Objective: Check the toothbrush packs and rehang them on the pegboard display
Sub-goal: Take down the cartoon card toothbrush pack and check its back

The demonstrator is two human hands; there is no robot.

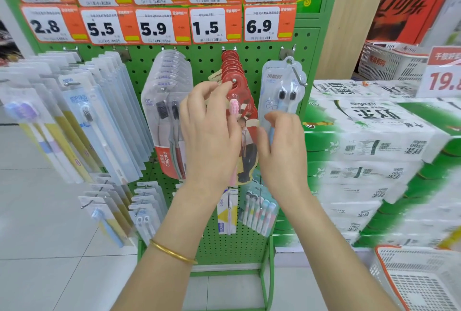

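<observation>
My left grip (209, 133) covers much of the front red pack (250, 113). My right grip (282, 148) hides its right edge, fingers curled, on this pack or the clear neighbour (282, 86) I cannot tell. Left fingers pinch the pack's top at the peg (234, 80) on the green pegboard (207, 61); red card, pink brush head, probably a printed figure below.

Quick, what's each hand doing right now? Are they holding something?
Left hand: pinching the red toothbrush pack at its top.
Right hand: gripping the lower part of the clear toothbrush pack.
</observation>
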